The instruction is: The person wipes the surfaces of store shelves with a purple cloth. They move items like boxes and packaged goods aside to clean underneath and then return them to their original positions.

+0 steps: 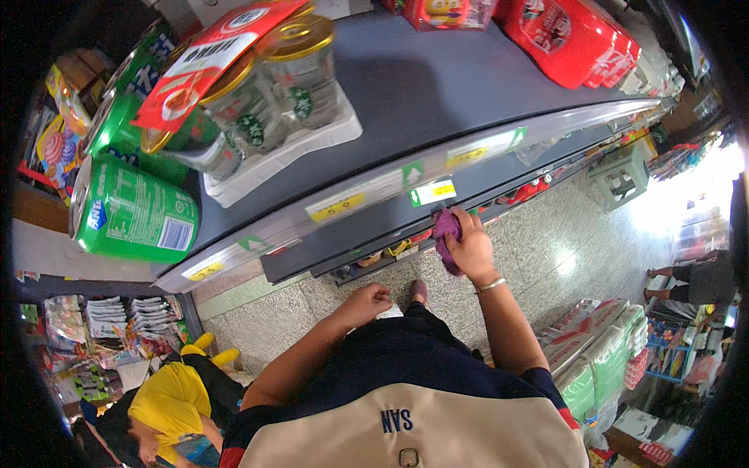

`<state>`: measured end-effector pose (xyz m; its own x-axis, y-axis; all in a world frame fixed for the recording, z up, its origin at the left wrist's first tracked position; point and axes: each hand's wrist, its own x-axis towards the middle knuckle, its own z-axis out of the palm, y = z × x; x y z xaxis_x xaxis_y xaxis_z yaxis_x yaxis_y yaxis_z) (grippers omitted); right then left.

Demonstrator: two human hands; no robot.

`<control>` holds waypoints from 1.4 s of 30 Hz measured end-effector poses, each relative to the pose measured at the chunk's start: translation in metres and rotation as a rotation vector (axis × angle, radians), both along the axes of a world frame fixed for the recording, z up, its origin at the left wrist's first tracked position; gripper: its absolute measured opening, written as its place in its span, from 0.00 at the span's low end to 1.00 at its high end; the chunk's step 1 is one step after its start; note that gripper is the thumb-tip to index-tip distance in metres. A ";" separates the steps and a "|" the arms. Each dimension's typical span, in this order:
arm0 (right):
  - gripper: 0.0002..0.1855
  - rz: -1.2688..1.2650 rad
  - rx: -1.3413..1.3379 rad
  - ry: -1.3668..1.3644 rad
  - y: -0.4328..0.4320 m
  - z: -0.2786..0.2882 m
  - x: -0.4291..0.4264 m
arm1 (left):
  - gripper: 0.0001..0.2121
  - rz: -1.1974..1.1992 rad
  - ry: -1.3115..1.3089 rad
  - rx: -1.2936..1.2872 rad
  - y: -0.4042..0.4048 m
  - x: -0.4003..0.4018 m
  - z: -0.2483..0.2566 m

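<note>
My right hand [473, 245] is closed around a crumpled purple cloth [447, 237], held at the front edge of the lower shelf [351, 225]. In front of my body, my left hand [366, 301] hangs low with its fingers curled. Something white [391, 312] shows beside those fingertips, and I cannot tell whether the hand holds it. Above both hands runs the grey upper shelf [392, 93], with price tags along its clear front strip [383, 181].
Green Fanta cans [140, 213] and gold-lidded glass jars in a white tray [351, 120] stand on the upper shelf's left. Red packages [562, 41] lie at its right. A person in yellow [169, 398] is at lower left. Wrapped bundles [603, 362] are stacked at right, beyond a grey-green stool [620, 178].
</note>
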<state>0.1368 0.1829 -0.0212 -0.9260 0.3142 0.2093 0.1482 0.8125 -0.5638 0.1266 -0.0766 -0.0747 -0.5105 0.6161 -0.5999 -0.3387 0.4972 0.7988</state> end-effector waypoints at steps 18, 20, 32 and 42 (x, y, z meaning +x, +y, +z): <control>0.14 -0.006 0.384 -0.454 -0.023 0.002 -0.038 | 0.16 0.117 -0.054 0.047 -0.049 0.019 -0.050; 0.13 0.031 0.400 -0.445 -0.029 0.002 -0.040 | 0.16 0.074 0.021 0.037 -0.048 0.021 -0.049; 0.12 0.019 0.483 -0.433 -0.001 0.000 -0.038 | 0.14 0.068 0.087 0.038 -0.051 0.019 -0.024; 0.15 0.321 0.458 -0.550 -0.090 0.025 -0.047 | 0.15 0.096 0.125 0.055 -0.072 0.032 -0.043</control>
